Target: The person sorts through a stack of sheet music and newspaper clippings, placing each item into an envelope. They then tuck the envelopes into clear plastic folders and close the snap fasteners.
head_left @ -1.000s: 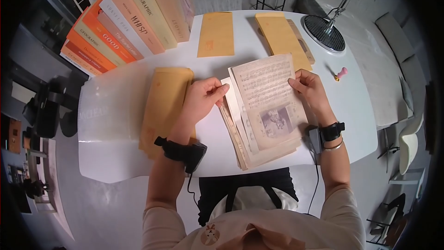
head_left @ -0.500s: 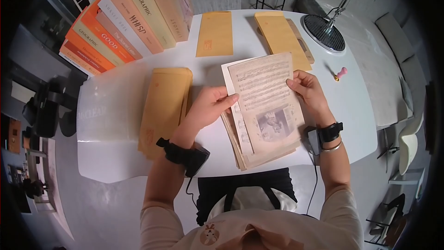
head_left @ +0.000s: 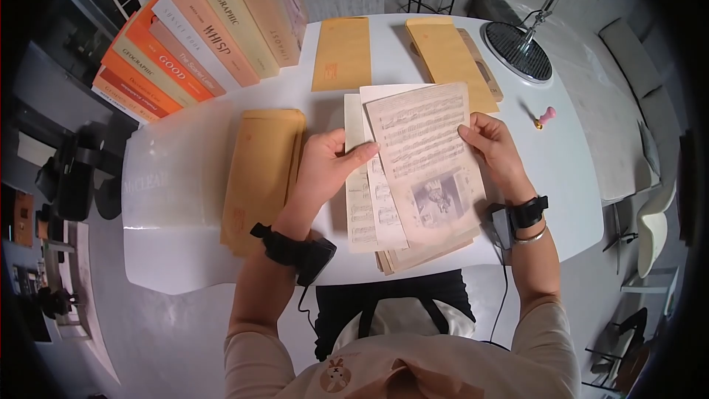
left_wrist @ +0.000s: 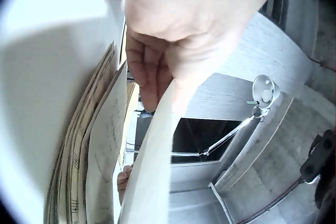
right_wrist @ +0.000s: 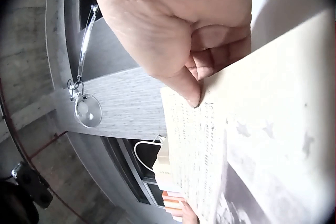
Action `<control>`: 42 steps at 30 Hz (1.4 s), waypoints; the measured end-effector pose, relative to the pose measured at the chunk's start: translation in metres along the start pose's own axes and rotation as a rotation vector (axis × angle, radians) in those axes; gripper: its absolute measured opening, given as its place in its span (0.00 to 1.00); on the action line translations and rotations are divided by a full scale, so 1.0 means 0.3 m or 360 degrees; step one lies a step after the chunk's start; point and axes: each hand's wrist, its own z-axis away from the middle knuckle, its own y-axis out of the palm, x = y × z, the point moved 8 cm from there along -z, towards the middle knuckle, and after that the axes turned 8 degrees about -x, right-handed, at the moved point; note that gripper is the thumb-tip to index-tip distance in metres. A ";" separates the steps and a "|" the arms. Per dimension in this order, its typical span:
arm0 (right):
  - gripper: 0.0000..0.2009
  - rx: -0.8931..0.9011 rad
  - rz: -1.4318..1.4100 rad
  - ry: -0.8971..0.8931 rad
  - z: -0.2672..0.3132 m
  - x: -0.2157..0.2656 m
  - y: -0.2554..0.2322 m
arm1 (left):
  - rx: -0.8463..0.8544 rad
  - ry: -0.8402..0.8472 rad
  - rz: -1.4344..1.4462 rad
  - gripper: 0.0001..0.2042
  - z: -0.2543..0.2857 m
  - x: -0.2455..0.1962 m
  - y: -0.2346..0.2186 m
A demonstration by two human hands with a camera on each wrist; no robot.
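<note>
My left hand pinches the left edge of fanned-out sheets, its thumb lying over a printed music sheet. Another music sheet sticks out further left behind it. At the right edge, my right hand pinches the front sheet of music, an aged page with staves above and a picture of a figure below. More browned papers show beneath at the bottom. Seen from the left wrist, a pale sheet stands edge-on under the thumb, with a stack of sheets beside it.
Brown envelopes lie left of my left hand, and another envelope lies at the back. More envelopes are near the lamp base. A pink-handled stamp lies right. Books stand back left; a clear plastic sleeve lies below them.
The left hand has shifted the rear sheets leftward, so they fan out from behind the front page. The right hand keeps its pinch, nearly in place.
</note>
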 end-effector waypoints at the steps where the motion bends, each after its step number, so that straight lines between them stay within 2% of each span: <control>1: 0.07 -0.0027 0.0010 -0.0019 -0.004 -0.005 -0.009 | -0.0004 0.0003 -0.0020 0.12 0.001 0.004 -0.001; 7: 0.07 -0.0131 0.0059 -0.0063 -0.018 -0.010 -0.049 | -0.0072 -0.0015 0.0121 0.14 -0.008 0.015 -0.010; 10: 0.07 -0.0166 0.0004 -0.0118 -0.016 0.004 -0.045 | 0.0073 -0.0024 0.0139 0.14 -0.013 0.033 0.007; 13: 0.07 -0.0191 -0.0019 -0.0183 -0.011 0.012 -0.028 | 0.0177 -0.0168 0.0126 0.14 -0.003 0.043 0.027; 16: 0.06 -0.0189 0.0037 -0.0192 -0.009 0.009 -0.017 | 0.0326 -0.0125 0.0176 0.14 0.012 0.023 0.063; 23: 0.07 -0.0104 0.0091 -0.0280 0.011 0.014 0.032 | 0.0318 -0.0197 0.0261 0.16 0.019 0.032 0.083; 26: 0.11 -0.0256 0.0377 -0.0424 0.021 0.046 0.021 | 0.0268 -0.0147 0.0291 0.17 0.017 0.020 0.071; 29: 0.17 -0.0325 0.0108 -0.0409 0.054 0.106 0.046 | 0.0255 -0.0120 0.0343 0.18 0.012 0.003 0.062; 32: 0.22 -0.0042 -0.0032 -0.0176 0.057 0.068 0.087 | 0.0271 -0.0123 0.0443 0.19 0.012 0.004 0.067; 36: 0.22 0.0090 -0.0158 -0.0040 0.090 0.030 0.164 | 0.0364 -0.0187 0.0517 0.19 0.034 0.014 0.109; 38: 0.22 0.0061 -0.0193 -0.0006 0.099 0.021 0.168 | 0.0451 -0.0247 0.0436 0.20 0.040 0.028 0.126; 42: 0.21 0.0124 -0.0257 -0.0104 0.100 0.048 0.175 | 0.0324 -0.0219 0.0488 0.17 0.032 0.022 0.098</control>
